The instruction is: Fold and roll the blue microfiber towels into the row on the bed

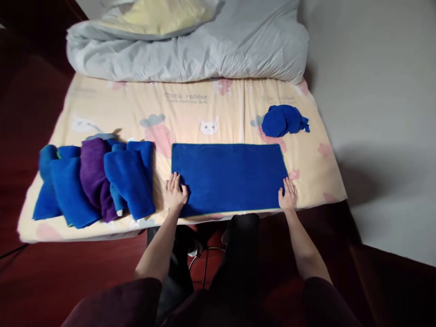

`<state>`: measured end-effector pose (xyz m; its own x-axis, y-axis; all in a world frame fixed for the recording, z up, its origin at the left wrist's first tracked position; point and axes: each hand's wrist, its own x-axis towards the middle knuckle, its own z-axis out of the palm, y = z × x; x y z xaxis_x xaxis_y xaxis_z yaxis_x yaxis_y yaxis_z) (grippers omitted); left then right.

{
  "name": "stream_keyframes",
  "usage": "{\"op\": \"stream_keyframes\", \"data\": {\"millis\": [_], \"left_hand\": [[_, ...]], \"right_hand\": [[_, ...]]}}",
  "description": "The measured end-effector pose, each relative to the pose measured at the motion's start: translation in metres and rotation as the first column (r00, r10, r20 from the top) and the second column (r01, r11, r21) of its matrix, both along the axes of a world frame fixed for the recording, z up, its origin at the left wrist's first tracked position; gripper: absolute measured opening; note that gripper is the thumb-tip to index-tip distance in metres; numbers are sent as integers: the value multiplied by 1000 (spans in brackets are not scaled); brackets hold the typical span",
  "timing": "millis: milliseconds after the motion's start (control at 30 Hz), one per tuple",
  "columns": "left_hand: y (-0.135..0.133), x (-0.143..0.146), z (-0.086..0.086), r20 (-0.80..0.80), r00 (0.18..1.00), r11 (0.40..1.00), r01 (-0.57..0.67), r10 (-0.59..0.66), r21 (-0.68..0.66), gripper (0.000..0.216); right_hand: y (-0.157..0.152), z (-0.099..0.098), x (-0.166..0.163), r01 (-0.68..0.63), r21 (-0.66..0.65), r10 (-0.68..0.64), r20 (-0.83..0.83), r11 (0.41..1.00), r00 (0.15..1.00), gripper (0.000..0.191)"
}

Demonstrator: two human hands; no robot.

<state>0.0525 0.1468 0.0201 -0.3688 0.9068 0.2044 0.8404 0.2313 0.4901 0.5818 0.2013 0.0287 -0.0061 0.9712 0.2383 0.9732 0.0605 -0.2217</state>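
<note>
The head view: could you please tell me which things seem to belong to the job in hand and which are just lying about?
In the job:
flat cloth, with the left hand and right hand at its sides
probably the cloth pile and crumpled cloth, which look similar

Apparently just lying about:
grey quilt
yellow bedding on it

A rumpled grey quilt [190, 56] with yellow fabric [163, 17] lies near a pale wall [381, 104].

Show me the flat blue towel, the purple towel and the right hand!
Flat blue towel [229, 179]: head view, middle of its top.
Purple towel [94, 169]: head view, upper part.
Right hand [289, 196]: head view, its back.
</note>
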Motion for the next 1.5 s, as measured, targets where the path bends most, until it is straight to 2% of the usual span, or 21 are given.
{"op": "stream_keyframes", "data": {"millis": [133, 200, 267, 333, 400, 467, 500, 567, 667, 733, 833, 967, 1100, 1200, 1333, 1500], "left_hand": [[0, 2, -2, 41, 999, 1000, -17, 17, 15, 62], [0, 2, -2, 72, 997, 1000, -16, 14, 18, 63], [1, 3, -1, 92, 996, 1000, -20, 18, 24, 64], [1, 3, -1, 98, 995, 999, -25, 21, 31, 64], [1, 3, 0, 98, 995, 999, -22, 18, 44, 64], [0, 3, 0, 92, 996, 998, -22, 17, 53, 64], [0, 2, 0, 90, 996, 998, -24, 19, 55, 64], [0, 2, -1, 88, 996, 998, -23, 18, 56, 63], [0, 2, -2, 91, 996, 998, -8, 3, 56, 65], [0, 1, -2, 95, 995, 999, -8, 3, 53, 66], [0, 2, -1, 98, 995, 999, -16, 11, 46, 65], [1, 2, 0, 102, 995, 999, -10, 6, 43, 64], [1, 2, 3, 75, 997, 999, -13, 9, 43, 63], [0, 3, 5, 75, 997, 999, -16, 12, 47, 63], [0, 2, 4, 89, 996, 999, -1, -3, 43, 64], [0, 0, 1, 111, 994, 1000, -12, 10, 16, 64]], "right_hand": [[6, 13, -12, 53, -90, -53, 5, 995, 999, 60], [18, 22, -42, 114, -105, -114, 13, 988, 993, 63], [34, 31, -94, 103, -129, -103, 7, 986, 995, 65], [50, 35, -161, -72, -214, 67, -28, 974, 997, 66], [65, 34, -224, -275, -274, 269, -61, 922, 961, 66], [80, 27, -260, -407, -297, 402, -80, 864, 912, 66], [89, 23, -265, -435, -309, 431, -86, 846, 898, 66], [110, 16, -249, -397, -319, 393, -79, 861, 916, 66], [147, 13, -185, -157, -297, 154, -32, 942, 988, 67], [168, 16, -143, -30, -304, 32, 2, 952, 999, 68], [180, 20, -108, -26, -340, 40, 32, 940, 999, 68], [173, 18, -96, -111, -322, 124, 19, 940, 992, 70], [179, 19, -88, 17, -336, -12, 17, 942, 1000, 69], [179, 25, -86, 11, -363, -9, 7, 932, 1000, 68], [145, 27, -78, -134, -352, 136, -17, 926, 991, 69], [93, 21, -44, -60, -323, 77, 39, 945, 996, 69]]}}
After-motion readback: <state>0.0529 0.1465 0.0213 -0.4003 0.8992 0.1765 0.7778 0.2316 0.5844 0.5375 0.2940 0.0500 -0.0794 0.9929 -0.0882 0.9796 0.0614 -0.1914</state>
